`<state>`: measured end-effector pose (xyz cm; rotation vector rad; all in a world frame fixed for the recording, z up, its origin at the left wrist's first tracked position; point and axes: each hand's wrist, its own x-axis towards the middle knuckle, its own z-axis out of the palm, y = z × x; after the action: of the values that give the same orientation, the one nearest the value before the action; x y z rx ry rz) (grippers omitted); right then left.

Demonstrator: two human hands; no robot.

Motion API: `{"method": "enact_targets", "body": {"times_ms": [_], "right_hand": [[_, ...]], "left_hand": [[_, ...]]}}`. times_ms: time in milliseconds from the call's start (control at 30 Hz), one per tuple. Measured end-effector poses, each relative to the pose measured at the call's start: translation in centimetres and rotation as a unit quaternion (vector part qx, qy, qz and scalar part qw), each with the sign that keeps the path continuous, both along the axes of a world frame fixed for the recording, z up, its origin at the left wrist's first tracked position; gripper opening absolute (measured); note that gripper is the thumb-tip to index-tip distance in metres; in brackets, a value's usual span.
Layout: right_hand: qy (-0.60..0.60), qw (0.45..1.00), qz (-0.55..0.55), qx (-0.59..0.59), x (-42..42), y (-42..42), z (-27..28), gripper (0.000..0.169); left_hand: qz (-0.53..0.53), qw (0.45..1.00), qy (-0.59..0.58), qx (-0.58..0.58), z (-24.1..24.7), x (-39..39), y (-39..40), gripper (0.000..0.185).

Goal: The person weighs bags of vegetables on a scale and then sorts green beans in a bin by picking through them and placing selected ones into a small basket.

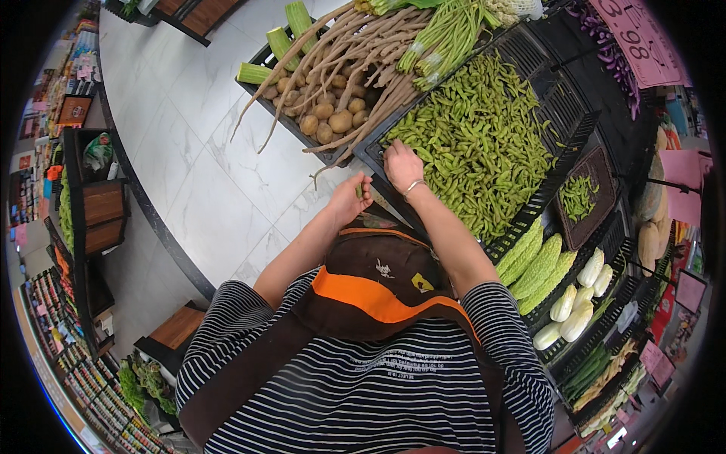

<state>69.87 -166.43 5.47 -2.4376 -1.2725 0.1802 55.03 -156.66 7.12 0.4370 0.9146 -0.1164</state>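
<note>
Curled fingers of my left hand [347, 200] hold a small green pod [359, 190], just outside the near corner of a black plastic crate [371, 148]. My right hand [404, 165], with a bracelet [415, 186] at the wrist, reaches over that crate's edge. Its fingertips touch the near-left end of a wide heap of green soybean pods [482, 147]. The fingers point down and away from me, so whether they grip a pod is hidden.
Left of the pods, a crate holds potatoes [340, 120], long brown roots [363, 51] and bundled green beans [439, 48]. Bitter melons [539, 267], a small basket [602, 170] of green pods and pale cabbages [575, 318] lie right. White tiled floor [198, 187] extends left.
</note>
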Motion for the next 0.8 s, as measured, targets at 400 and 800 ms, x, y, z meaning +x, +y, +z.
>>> {"method": "enact_targets", "body": {"times_ms": [400, 800], "right_hand": [[0.799, 0.427, -0.246, 0.346, 1.2, -7.3, 4.3, 0.022], [0.271, 0.911, -0.241, 0.197, -0.3, -5.8, 4.4, 0.022]], "left_hand": [[-0.041, 0.991, -0.115, -0.047, 2.8, 5.3, -1.1, 0.038], [0.019, 0.992, -0.050, -0.112, 0.5, 5.1, -0.5, 0.029]]}}
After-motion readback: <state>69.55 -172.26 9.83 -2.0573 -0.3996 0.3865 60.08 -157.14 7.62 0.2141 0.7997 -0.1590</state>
